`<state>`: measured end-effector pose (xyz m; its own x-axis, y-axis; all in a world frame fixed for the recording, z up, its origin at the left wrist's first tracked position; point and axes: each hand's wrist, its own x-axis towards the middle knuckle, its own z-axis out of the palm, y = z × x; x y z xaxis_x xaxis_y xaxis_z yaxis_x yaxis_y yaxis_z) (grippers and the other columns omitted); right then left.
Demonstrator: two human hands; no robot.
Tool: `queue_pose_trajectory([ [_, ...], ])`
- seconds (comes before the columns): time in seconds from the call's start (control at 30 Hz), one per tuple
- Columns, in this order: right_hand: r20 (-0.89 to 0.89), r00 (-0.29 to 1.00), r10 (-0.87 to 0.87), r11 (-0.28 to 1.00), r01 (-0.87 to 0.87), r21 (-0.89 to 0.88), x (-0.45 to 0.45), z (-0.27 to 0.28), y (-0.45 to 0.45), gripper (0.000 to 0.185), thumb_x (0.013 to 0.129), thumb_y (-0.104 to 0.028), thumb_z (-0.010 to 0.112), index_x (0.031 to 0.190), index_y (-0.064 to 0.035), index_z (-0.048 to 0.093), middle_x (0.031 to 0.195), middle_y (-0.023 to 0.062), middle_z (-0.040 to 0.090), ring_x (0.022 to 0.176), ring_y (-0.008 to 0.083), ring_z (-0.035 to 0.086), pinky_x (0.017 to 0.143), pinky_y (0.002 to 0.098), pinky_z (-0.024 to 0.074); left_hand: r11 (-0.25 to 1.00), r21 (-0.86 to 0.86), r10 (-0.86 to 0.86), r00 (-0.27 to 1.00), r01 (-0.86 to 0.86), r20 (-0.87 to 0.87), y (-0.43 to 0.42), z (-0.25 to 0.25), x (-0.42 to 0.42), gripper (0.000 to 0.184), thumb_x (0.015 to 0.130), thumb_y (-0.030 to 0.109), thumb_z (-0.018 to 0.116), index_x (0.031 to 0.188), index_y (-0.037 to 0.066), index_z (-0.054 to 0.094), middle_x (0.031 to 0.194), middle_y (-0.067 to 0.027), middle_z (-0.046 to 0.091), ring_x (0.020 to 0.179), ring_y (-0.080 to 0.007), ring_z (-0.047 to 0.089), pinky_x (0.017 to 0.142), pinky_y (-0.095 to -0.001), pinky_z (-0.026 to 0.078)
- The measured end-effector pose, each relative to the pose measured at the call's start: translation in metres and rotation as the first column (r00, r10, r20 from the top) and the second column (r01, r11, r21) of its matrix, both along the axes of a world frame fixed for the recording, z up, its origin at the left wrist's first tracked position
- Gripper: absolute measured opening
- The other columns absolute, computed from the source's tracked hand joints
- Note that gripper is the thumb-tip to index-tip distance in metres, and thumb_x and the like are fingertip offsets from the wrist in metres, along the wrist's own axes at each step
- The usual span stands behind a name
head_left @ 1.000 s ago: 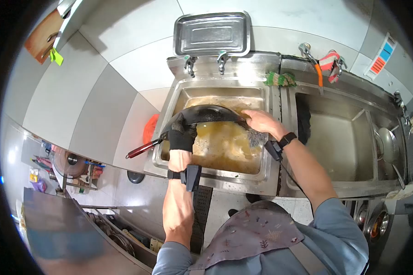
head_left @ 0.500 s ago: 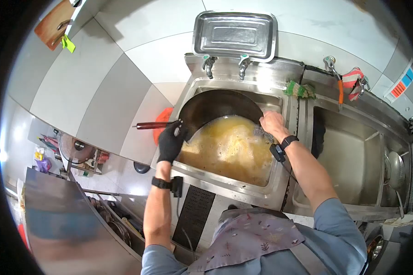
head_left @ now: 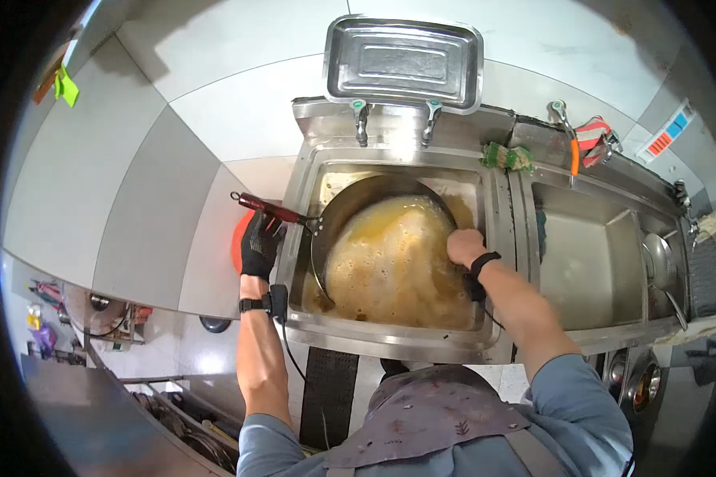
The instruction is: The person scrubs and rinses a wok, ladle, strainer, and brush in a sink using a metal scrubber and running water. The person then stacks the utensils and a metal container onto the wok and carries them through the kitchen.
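Observation:
A large dark wok (head_left: pixel 366 191) sits tilted in the left sink basin (head_left: pixel 390 338), partly under cloudy yellowish water with foam (head_left: pixel 398 262). Its dark red handle (head_left: pixel 270 208) sticks out over the basin's left edge. My left hand (head_left: pixel 260 245), in a black glove, is closed around that handle from below. Bare and closed, my right hand (head_left: pixel 465 248) is at the wok's right side, by the water. A grey steel wool scrubber showed under it a moment ago; now the fingers hide it.
A second sink basin (head_left: pixel 581 270) with a ladle (head_left: pixel 660 262) at its right end adjoins on the right. Two taps (head_left: pixel 360 123) and a metal tray (head_left: pixel 404 62) stand behind. A green cloth (head_left: pixel 507 157) lies on the divider. Something orange-red (head_left: pixel 239 246) is beside my left hand.
The wok has come down and levelled, its far wall now lower in the basin. My left hand has moved left with the handle. My right hand has slid slightly nearer to me.

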<state>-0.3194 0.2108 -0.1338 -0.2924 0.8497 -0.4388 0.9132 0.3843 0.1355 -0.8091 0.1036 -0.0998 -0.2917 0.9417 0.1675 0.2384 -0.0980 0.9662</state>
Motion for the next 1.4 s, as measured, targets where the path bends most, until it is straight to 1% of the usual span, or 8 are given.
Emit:
queue_pose_trajectory([
  [0.03, 0.02, 0.999, -0.032, 0.999, 0.033, -0.033, 0.001, -0.008, -0.006, 0.018, 0.085, -0.012, 0.063, 0.093, -0.0063, 0.078, 0.098, 0.0163, 0.076, 0.092, 0.0334, 0.074, 0.076, 0.0455, 0.0584, 0.999, -0.003, -0.04, 0.988, 0.04, -0.151, 0.01, 0.002, 0.006, 0.053, 0.1, -0.003, 0.053, 0.151, 0.0, 0.039, 0.142, -0.0167, 0.054, 0.124, -0.026, 0.06, 0.105, -0.037, 0.052],
  [0.07, 0.01, 0.997, -0.071, 0.996, 0.072, -0.049, -0.001, -0.027, -0.008, 0.02, 0.086, -0.012, 0.063, 0.096, -0.006, 0.079, 0.103, 0.0169, 0.076, 0.098, 0.0335, 0.074, 0.079, 0.0452, 0.0583, 0.984, 0.11, -0.179, 0.769, 0.142, 0.614, 0.042, -0.053, -0.029, 0.052, 0.1, -0.003, 0.052, 0.151, 0.0, 0.04, 0.142, -0.0171, 0.056, 0.123, -0.0266, 0.062, 0.104, -0.0371, 0.053],
  [0.23, 0.029, 0.986, -0.162, 0.971, 0.165, -0.174, -0.018, -0.009, -0.034, 0.023, 0.084, -0.015, 0.064, 0.097, -0.0036, 0.078, 0.107, 0.0189, 0.075, 0.1, 0.0365, 0.073, 0.08, 0.0441, 0.0582, 0.974, 0.078, -0.187, 0.569, 0.211, 0.801, 0.102, -0.037, -0.002, 0.043, 0.102, 0.004, 0.054, 0.144, -0.001, 0.048, 0.135, -0.0164, 0.061, 0.119, -0.0263, 0.062, 0.105, -0.0384, 0.053],
  [0.37, -0.053, 0.998, -0.028, 0.969, 0.014, -0.248, -0.019, -0.027, -0.06, 0.026, 0.081, -0.015, 0.063, 0.098, -0.0041, 0.078, 0.103, 0.0211, 0.075, 0.097, 0.0378, 0.073, 0.08, 0.0502, 0.0572, 0.914, 0.312, -0.055, 0.84, 0.26, -0.54, 0.15, -0.061, 0.022, 0.03, 0.095, 0.019, 0.065, 0.119, 0.001, 0.066, 0.119, -0.0158, 0.07, 0.101, -0.0283, 0.067, 0.088, -0.039, 0.057],
  [0.57, -0.037, 0.999, 0.034, 0.92, -0.046, -0.388, -0.017, -0.014, -0.069, 0.029, 0.075, -0.009, 0.059, 0.097, -0.0013, 0.077, 0.098, 0.0252, 0.074, 0.092, 0.0418, 0.072, 0.077, 0.0521, 0.0572, 0.995, -0.038, -0.084, 0.604, 0.089, -0.793, 0.196, -0.118, 0.06, 0.032, 0.091, 0.032, 0.069, 0.101, 0.002, 0.076, 0.081, -0.0162, 0.072, 0.075, -0.031, 0.069, 0.069, -0.0423, 0.054],
  [0.7, -0.042, 0.999, 0.005, 0.939, -0.019, -0.344, -0.006, -0.024, -0.073, 0.03, 0.078, -0.013, 0.059, 0.098, -0.0009, 0.077, 0.101, 0.0255, 0.073, 0.095, 0.0414, 0.072, 0.081, 0.051, 0.0567, 0.905, -0.309, -0.276, 0.956, 0.293, 0.098, 0.218, -0.114, 0.082, 0.027, 0.097, 0.025, 0.066, 0.118, 0.009, 0.065, 0.089, -0.0089, 0.069, 0.08, -0.0253, 0.067, 0.073, -0.0397, 0.057],
  [0.77, -0.084, 0.996, 0.009, 0.957, -0.032, -0.288, -0.002, -0.023, -0.078, 0.03, 0.079, -0.016, 0.059, 0.098, -0.0011, 0.077, 0.101, 0.0258, 0.073, 0.097, 0.0411, 0.072, 0.081, 0.0505, 0.0563, 0.954, -0.199, 0.062, 0.506, 0.223, 0.861, 0.205, -0.078, 0.113, 0.022, 0.097, 0.022, 0.065, 0.08, 0.009, 0.062, 0.069, -0.0062, 0.062, 0.061, -0.0213, 0.062, 0.054, -0.037, 0.052],
  [1.4, -0.258, 0.951, 0.168, 0.949, -0.227, -0.217, 0.004, -0.011, -0.062, 0.041, 0.083, -0.037, 0.071, 0.1, -0.0009, 0.076, 0.105, 0.0202, 0.074, 0.102, 0.0383, 0.07, 0.088, 0.0472, 0.0564, 0.968, 0.218, -0.015, 0.833, -0.128, 0.553, 0.042, 0.161, 0.16, 0.03, 0.088, 0.01, 0.077, 0.071, 0.011, 0.052, 0.057, -0.0013, 0.05, 0.046, -0.0163, 0.048, 0.049, -0.0314, 0.041],
])
